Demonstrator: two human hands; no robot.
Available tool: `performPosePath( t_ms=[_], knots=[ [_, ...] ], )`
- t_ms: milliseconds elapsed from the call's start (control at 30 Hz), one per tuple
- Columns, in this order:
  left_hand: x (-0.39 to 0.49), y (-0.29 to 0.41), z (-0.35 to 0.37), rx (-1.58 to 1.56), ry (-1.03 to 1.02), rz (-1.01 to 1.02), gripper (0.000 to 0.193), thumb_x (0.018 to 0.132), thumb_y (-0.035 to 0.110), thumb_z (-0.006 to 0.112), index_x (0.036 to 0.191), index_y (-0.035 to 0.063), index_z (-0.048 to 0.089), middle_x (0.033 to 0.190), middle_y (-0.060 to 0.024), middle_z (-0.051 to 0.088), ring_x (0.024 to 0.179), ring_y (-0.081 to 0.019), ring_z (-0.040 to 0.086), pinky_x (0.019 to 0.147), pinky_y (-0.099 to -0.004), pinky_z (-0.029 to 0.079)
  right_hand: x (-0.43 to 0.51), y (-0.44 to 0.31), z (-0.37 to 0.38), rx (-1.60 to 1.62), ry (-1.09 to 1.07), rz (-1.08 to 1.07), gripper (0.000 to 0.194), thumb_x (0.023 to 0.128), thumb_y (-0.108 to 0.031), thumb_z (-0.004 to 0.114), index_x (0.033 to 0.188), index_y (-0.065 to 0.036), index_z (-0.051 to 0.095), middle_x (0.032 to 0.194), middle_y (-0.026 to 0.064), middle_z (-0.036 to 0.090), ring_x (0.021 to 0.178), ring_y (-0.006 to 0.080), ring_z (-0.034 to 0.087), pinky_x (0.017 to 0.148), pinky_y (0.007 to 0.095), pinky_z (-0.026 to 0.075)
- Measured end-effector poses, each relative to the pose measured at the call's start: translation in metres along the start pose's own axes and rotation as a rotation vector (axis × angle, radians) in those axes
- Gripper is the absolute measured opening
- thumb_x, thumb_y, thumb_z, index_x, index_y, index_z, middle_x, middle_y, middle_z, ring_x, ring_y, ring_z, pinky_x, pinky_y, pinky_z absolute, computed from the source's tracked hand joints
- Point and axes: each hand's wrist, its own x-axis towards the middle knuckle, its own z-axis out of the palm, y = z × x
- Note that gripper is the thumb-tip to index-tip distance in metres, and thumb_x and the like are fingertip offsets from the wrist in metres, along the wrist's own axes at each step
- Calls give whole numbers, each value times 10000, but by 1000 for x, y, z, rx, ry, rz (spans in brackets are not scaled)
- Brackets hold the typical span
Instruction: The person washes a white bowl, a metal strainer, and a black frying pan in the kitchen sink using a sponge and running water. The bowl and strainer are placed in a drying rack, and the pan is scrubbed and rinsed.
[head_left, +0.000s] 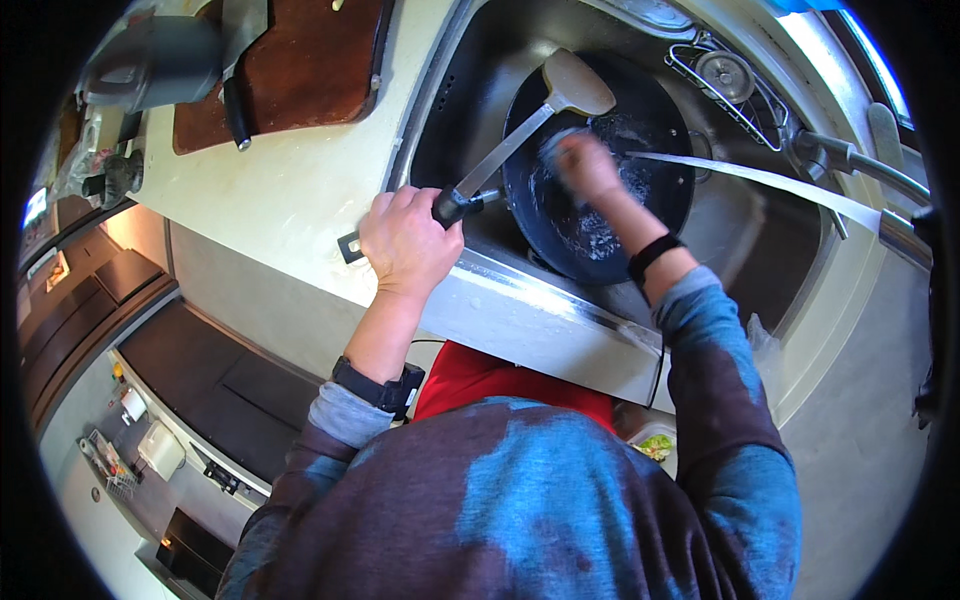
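Note:
A dark wok (660, 187) rests in the stainless steel sink, with water and suds on its inner surface. My left hand (409, 236) grips the wok's handle (349, 246) at the sink's front left edge. A spatula (577, 84) with a broad beige blade lies across the wok's rim, its black handle end also at my left hand. Inside the wok, my right hand (589, 166) is blurred and presses a pale scrubbing pad or cloth (553, 150) against the surface; the fingers largely hide it. A stream of water (742, 171) runs from the faucet (900, 234) into the wok beside my right hand.
Left of the sink (757, 262), the pale counter (300, 187) bears a brown cutting board (322, 67) and a black-handled knife (237, 112). A wire rack (724, 90) hangs at the sink's back right. Below the counter front is a container with green scraps (655, 447).

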Motion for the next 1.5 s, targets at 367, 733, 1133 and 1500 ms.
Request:
performPosePath(
  t_ms=[367, 733, 1133, 1500],
  knots=[
    [0, 2, 0, 53, -32, 20, 229, 697, 270, 733, 897, 159, 738, 826, -17, 654, 826, -223, 599, 692, -385, 476, -6, 32, -2, 12, 61, 183, 104, 773, -110, 609, 834, -54, 672, 858, 235, 640, 835, 406, 629, 772, 439, 515],
    [0, 3, 1, 68, -7, 33, 217, 700, 270, 735, 870, 135, 735, 810, -29, 659, 797, -227, 604, 667, -376, 479, 11, 17, -11, -20, 330, 411, 134, 764, -176, 671, 821, -60, 704, 799, 197, 661, 811, 369, 658, 754, 409, 529],
    [0, 2, 2, 73, 42, 61, 217, 690, 262, 734, 863, 131, 735, 801, -29, 658, 787, -231, 605, 668, -378, 483, 22, 20, -12, -132, 115, 183, 114, 778, -177, 658, 816, -78, 697, 835, 216, 643, 823, 386, 642, 764, 424, 521],
    [-2, 2, 1, 64, -33, 25, 268, 677, 260, 755, 913, 134, 737, 849, -25, 662, 843, -224, 602, 704, -382, 474, 26, 18, -12, -218, 218, 390, 112, 791, -170, 624, 802, -87, 698, 836, 199, 665, 842, 380, 651, 793, 447, 530]
  ],
)
